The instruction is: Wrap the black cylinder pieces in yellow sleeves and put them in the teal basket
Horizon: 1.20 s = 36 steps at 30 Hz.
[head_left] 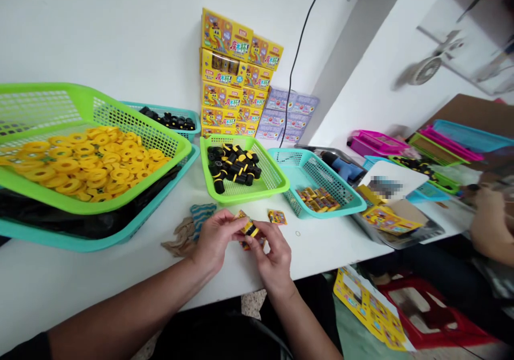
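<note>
Yellow-and-black banded small cylinder (252, 229): held by both hands above the white table (236, 277), close to its front edge; a printed yellow covering seems to sit on its upper-left end.
Left hand (212, 242): on my feed, thumb and fingertips pinch the upper-left end.
Right hand (273, 253): thumb and forefinger clamp the lower-right end; I can't tell what the other curled fingers touch.
Cylinder's feel: I judge it light, stiff and perhaps slippery, its covering thin and easy to crease; I'd take hold around the banded sides.
Printed packets: something printed lies under the hands, mostly hidden from me; one small glossy yellow packet (277, 217) lies just beyond.
Cloths: blue striped cloth (202, 218) and crumpled beige cloth (179, 238), beside the left hand.
Baskets: lime-green plastic basket (254, 196) of black-and-yellow cylinders (233, 165); turquoise plastic basket (337, 212) of packets to its right; larger lime-green basket (40, 106) of yellow rings (84, 148), cut off at left.
Co-worker's arm (488, 221): blurred, partly out of my view.
Cartons: yellow printed stack (227, 66) by the table's back edge.
</note>
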Available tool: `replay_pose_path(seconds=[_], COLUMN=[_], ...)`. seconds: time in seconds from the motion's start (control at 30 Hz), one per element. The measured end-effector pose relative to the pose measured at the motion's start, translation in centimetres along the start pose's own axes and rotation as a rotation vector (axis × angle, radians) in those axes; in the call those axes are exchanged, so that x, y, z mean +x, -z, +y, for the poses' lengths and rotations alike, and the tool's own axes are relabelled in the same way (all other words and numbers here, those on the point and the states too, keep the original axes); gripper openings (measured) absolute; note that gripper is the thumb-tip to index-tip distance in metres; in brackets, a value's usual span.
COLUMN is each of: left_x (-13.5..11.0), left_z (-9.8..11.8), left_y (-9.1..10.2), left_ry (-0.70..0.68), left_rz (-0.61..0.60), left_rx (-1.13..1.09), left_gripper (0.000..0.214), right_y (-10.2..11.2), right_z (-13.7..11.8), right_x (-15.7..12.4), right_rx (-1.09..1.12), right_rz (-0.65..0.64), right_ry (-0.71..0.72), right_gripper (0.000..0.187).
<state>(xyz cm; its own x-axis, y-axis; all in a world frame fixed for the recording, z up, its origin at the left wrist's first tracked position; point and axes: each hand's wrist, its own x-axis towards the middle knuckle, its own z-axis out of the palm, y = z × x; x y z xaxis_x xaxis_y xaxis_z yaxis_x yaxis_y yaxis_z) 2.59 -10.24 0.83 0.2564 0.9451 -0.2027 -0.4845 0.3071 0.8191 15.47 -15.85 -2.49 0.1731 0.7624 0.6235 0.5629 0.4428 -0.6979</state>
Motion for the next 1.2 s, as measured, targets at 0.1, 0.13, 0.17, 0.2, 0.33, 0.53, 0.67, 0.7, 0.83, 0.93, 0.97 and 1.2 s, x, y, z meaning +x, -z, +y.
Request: replay_pose_path(seconds=[0.1,0.13,0.17,0.2,0.33,0.53,0.67,0.7,0.83,0.93,0.97,1.2], left_x=[0.3,0.5,0.6,0.7,1.0,1.0,1.2,1.3,1.4,1.1,1.0,0.8], left_z=[-0.3,-0.4,-0.5,-0.7,-0.6,0.0,-0.2,-0.3,-0.4,-0.3,-0.2,-0.5], left_y=[0.3,0.4,0.5,0.5,0.6,0.5,0.6,0.7,0.7,0.5,0.4,0.5], left_ry=[0.064,0.083,0.098,0.107,0.136,0.286,0.378,0.380,0.344,0.349,0.350,0.331], left_rz=[-0.034,-0.043,-0.048,-0.048,-0.009,-0.175,-0.177,-0.166,-0.143,-0.141,-0.139,-0.174], left_rx=[-0.025,-0.030,-0.036,-0.043,-0.080,-0.127,-0.164,-0.159,-0.113,-0.104,-0.102,-0.126], left_gripper=[0.034,0.033,0.033,0.032,0.036,0.025,0.021,0.021,0.023,0.025,0.026,0.026], right_y=[0.3,0.3,0.3,0.3,0.2,0.3,0.2,0.1,0.0,0.1,0.2,0.7], right_z=[0.1,0.2,0.3,0.4,0.2,0.0,0.4,0.5,0.7,0.8,0.8,0.4], right_x=[0.1,0.1,0.0,0.0,-0.2,0.1,0.3,0.3,0.0,-0.1,0.0,0.6], right_rx=[-0.044,-0.039,-0.038,-0.048,-0.135,-0.088,-0.145,-0.160,-0.184,-0.241,-0.275,-0.417], right_rz=[-0.010,-0.005,0.003,0.010,-0.030,-0.001,-0.009,-0.011,-0.045,-0.042,-0.044,-0.113], right_ry=[0.110,0.121,0.132,0.151,0.254,0.071,0.135,0.156,0.183,0.216,0.243,0.329], right_gripper=[0.029,0.030,0.030,0.031,0.038,0.037,0.035,0.037,0.038,0.037,0.037,0.038])
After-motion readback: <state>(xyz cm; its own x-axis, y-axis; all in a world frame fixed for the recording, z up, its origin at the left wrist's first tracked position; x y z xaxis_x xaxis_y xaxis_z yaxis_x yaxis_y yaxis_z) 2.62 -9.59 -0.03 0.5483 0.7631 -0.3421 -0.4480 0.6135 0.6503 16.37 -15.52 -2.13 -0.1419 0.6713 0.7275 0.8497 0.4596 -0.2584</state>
